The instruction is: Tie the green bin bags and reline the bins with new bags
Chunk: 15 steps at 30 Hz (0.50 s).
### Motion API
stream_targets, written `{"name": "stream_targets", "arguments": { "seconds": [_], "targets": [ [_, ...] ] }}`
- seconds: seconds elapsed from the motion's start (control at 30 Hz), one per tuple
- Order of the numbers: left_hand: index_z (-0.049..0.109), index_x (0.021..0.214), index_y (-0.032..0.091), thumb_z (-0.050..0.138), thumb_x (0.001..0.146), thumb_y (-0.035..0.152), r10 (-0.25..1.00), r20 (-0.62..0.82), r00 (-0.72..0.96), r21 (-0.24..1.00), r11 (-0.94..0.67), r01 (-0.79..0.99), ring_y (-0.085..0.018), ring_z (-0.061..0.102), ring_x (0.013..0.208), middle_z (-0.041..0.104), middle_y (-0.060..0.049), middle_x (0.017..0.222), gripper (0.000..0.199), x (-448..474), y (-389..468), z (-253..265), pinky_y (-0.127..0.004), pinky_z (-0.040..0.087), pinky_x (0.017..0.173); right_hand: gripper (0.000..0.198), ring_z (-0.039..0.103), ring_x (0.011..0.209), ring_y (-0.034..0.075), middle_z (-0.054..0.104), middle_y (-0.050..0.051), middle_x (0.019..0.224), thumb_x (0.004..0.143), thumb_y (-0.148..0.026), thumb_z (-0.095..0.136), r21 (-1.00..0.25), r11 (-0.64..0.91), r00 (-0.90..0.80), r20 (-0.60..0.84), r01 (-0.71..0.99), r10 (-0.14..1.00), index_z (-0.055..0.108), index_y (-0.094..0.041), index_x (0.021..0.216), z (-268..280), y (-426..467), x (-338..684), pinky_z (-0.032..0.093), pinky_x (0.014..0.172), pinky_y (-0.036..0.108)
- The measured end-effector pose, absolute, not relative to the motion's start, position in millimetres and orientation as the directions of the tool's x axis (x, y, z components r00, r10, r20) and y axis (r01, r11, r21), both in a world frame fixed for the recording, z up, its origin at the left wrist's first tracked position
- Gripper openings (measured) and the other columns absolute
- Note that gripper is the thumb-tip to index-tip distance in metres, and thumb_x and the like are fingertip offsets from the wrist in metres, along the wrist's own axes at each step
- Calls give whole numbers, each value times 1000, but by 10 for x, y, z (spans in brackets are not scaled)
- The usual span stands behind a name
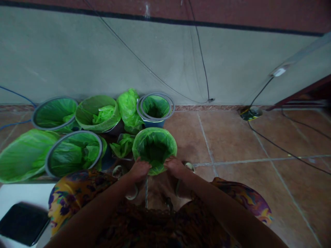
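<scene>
Between my knees stands a small round bin whose green bin liner (154,132) is folded out over the rim. My left hand (139,170) has its fingers closed on the liner at the near left of the rim. On the near right, my right hand (177,167) grips the same liner edge. Its inside is dark, with the green plastic hanging down the walls. The bin's own wall is mostly hidden. Just left of it, a crumpled green bag (124,144) lies in a small container.
Several green-lined bins crowd the left, some with grey rings (100,137). Behind stand a bunched green bag (129,107) and a blue bin (155,124) with rings on top. Cables (204,62) hang along the wall. A dark tin (250,113) and a black device (24,223) are also around.
</scene>
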State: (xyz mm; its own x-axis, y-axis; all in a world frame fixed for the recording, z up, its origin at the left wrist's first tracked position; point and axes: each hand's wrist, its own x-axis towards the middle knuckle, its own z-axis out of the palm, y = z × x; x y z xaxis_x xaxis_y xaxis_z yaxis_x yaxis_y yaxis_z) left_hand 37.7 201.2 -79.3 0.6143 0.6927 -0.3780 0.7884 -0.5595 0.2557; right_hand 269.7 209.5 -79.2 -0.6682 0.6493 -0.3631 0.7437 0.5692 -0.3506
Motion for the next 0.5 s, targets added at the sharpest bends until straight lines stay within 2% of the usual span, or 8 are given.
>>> {"name": "stream_targets", "arguments": {
  "seconds": [0.07,0.17,0.3,0.4,0.5],
  "targets": [
    [69,95,19,45,87,17,686,-417,596,218,-561,799,-23,63,95,71,-8,95,25,341,2036,-834,-43,39,97,25,57,92,18,68,9,94,89,-11,45,-338,563,-656,-386,754,649,70,-14,89,-799,2128,2705,38,90,30],
    [68,89,17,45,86,16,698,-467,543,149,-543,827,-23,64,91,71,-8,90,23,329,2081,-822,-40,42,92,24,58,91,20,68,12,93,88,-11,45,-247,540,-592,-412,805,693,70,-13,87,-801,2155,2684,39,88,31],
    [67,89,14,43,87,15,752,-482,450,99,-464,880,-24,65,89,71,-11,89,24,382,2120,-760,-41,42,94,24,57,94,24,67,14,96,90,-15,45,-179,474,-503,-405,862,764,69,-12,90,-786,2159,2627,38,92,35],
    [66,96,13,42,86,12,798,-434,417,116,-410,905,-25,64,95,69,-11,96,26,439,2120,-688,-42,41,94,25,55,101,25,65,13,101,91,-16,43,-170,408,-442,-353,897,825,67,-12,98,-717,2143,2594,37,96,37],
    [64,102,15,40,88,12,840,-327,433,147,-407,901,-25,61,100,66,-11,104,28,492,2107,-592,-42,41,93,25,51,104,24,63,11,105,92,-17,43,-230,417,-468,-251,879,847,65,-16,103,-614,2104,2559,37,95,36]
  ]
}}
